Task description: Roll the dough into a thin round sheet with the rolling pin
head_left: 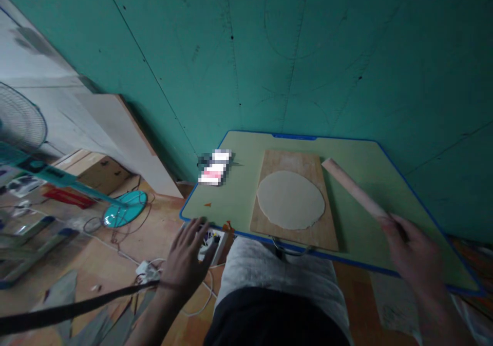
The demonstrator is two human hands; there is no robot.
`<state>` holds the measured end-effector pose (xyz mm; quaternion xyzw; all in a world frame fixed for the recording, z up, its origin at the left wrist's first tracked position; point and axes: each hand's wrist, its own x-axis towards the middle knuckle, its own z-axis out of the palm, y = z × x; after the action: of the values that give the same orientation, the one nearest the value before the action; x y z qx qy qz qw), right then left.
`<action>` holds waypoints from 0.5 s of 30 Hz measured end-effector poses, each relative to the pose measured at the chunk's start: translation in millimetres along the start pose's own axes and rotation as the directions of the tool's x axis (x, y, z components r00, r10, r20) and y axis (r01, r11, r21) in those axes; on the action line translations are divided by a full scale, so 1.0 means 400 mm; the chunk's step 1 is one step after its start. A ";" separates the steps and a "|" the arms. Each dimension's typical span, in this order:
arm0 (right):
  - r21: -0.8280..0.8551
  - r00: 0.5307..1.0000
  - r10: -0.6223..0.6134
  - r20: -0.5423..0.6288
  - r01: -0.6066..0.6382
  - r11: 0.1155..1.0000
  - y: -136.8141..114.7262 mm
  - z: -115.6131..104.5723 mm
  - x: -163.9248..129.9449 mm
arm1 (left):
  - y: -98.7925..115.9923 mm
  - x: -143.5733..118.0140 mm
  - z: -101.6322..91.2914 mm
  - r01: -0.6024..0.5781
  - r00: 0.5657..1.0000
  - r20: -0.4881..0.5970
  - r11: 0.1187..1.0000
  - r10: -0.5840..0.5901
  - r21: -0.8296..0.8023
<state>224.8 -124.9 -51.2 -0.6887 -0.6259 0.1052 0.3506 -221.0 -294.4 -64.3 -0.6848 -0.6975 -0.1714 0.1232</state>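
Observation:
A flat round sheet of pale dough (290, 199) lies on a wooden board (294, 233) on a light green table with a blue edge (239, 192). To the right of the board a wooden rolling pin (352, 188) lies slanted on the table. My right hand (414, 253), blurred, is over its near end and seems closed on it. My left hand (188, 261) hovers with fingers spread off the table's front left corner, holding nothing.
A small pixelated object (214, 168) lies at the table's back left. A teal wall (269, 53) stands right behind the table. On the floor to the left are a teal standing fan (125, 208), cables, a power strip (211, 243) and cardboard.

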 end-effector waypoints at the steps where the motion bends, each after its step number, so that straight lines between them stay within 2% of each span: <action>1: -0.005 1.000 0.025 0.003 -0.025 1.000 -0.003 -0.001 0.000 | -0.021 -0.017 -0.003 0.099 0.995 -0.029 0.995 -0.099 0.031; 3: -0.009 0.996 0.095 -0.001 -0.095 0.995 -0.011 -0.002 -0.001 | -0.039 -0.039 -0.008 0.215 0.975 -0.071 0.975 -0.211 0.051; 4: -0.004 0.995 0.104 0.002 -0.104 0.995 -0.016 -0.003 -0.001 | -0.035 -0.042 -0.010 0.209 0.976 -0.071 0.977 -0.206 0.042; 8: 0.015 0.996 0.088 -0.018 -0.088 0.996 -0.024 -0.004 -0.003 | 0.043 -0.008 -0.037 0.017 0.998 -0.053 0.995 -0.022 -0.102; 11: 0.035 0.998 0.046 -0.042 -0.045 0.998 -0.019 0.000 -0.004 | 0.120 0.030 -0.067 -0.014 0.996 -0.084 0.958 -0.011 -0.285; 13: 0.044 0.998 0.028 -0.057 -0.025 0.999 -0.015 0.004 -0.004 | 0.173 0.050 -0.068 -0.053 0.997 -0.065 0.920 0.030 -0.387; 15: 0.049 0.998 0.011 -0.069 -0.008 0.999 -0.012 0.007 -0.005 | 0.222 0.063 -0.048 -0.118 0.991 -0.004 0.885 0.130 -0.450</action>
<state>219.1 -125.7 -51.0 -0.6863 -0.6073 0.0982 0.3880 -134.5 -278.8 -30.1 -0.7401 -0.5955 -0.3104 -0.0366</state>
